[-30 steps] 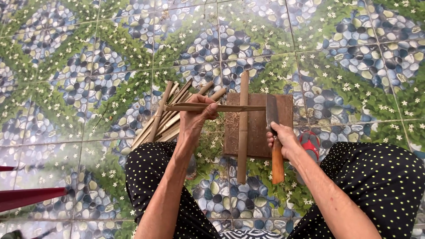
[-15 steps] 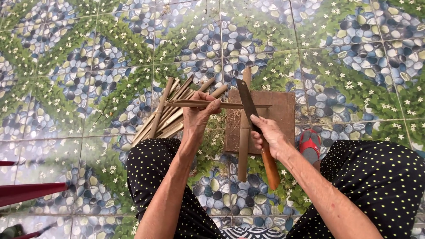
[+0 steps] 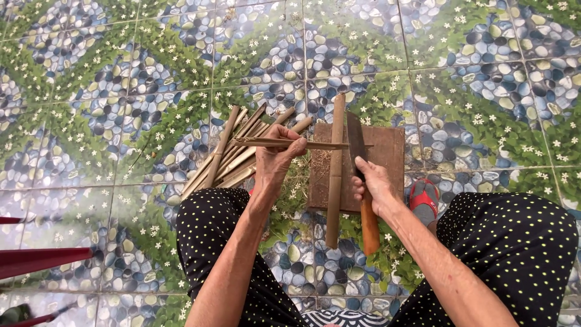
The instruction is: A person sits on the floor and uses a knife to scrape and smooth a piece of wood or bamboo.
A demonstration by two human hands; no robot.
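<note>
- Two knees in black dotted cloth frame the near edge, the person seated over a patterned tile floor (image 3: 460, 54).
- Right hand (image 3: 374, 184) grips the orange-handled knife (image 3: 362, 181); since a second ago the blade has swung upright and shifted left, now lying along the board beside the long bamboo stick (image 3: 334, 175).
- Left hand (image 3: 275, 158) pinches thin bamboo strips (image 3: 290, 143) held crosswise, their tips now meeting the blade, which looks ready to cut.
- Farther off, the wooden board (image 3: 387, 163) and, left, a bamboo pile (image 3: 233, 154).

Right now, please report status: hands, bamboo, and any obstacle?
Left hand grips thin bamboo strip. Right hand holds knife, blade at strip. Bamboo pole lies across wooden board.
</note>
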